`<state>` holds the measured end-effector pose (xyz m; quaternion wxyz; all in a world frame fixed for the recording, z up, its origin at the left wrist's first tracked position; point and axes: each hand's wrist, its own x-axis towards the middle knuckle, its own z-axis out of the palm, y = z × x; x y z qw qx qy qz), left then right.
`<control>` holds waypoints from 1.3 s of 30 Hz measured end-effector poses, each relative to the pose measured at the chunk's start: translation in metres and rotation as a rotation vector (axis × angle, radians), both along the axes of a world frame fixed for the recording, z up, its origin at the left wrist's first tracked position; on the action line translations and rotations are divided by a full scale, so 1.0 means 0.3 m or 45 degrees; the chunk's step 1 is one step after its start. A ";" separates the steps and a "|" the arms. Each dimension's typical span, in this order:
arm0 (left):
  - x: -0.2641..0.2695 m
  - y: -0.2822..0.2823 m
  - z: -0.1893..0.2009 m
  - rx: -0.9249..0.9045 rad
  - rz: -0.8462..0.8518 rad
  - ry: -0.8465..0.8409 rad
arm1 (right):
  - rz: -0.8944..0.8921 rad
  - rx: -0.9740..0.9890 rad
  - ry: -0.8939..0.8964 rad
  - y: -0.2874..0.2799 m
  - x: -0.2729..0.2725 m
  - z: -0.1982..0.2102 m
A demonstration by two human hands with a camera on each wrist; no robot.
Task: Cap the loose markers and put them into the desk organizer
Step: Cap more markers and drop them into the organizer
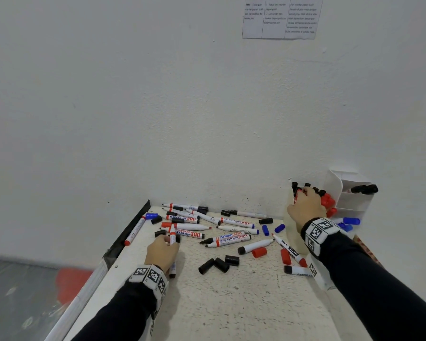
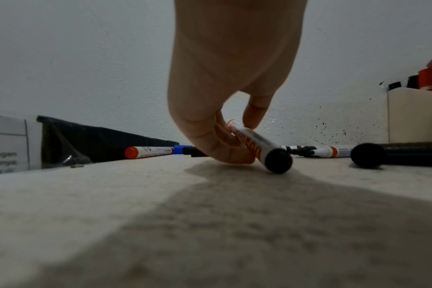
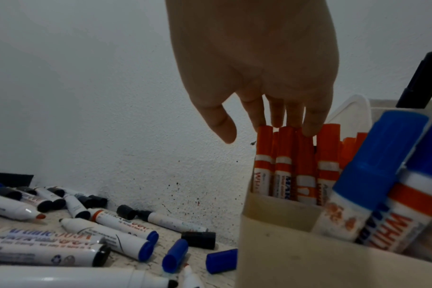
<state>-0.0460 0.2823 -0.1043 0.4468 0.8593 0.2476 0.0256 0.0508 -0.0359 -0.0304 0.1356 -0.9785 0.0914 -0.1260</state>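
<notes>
Left fingers around marker

Printed sheet taped on white wall, possibly red stool below

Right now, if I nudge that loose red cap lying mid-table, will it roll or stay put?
The red cap lies on its side and looks cylindrical, so a sideways nudge would probably roll it. It looks small and hollow, likely light, so even a brush could shift it. The table surface looks rough and speckled, which may stop it quickly.
</notes>
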 end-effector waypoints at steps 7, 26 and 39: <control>0.002 0.009 -0.006 -0.061 0.097 -0.067 | -0.041 -0.014 0.154 0.021 0.020 0.008; 0.028 0.004 -0.033 -0.111 0.042 -0.142 | 0.559 0.026 0.688 0.481 0.143 -0.082; 0.040 0.018 -0.057 -0.192 0.040 -0.163 | 0.445 -0.276 0.781 0.563 0.203 -0.150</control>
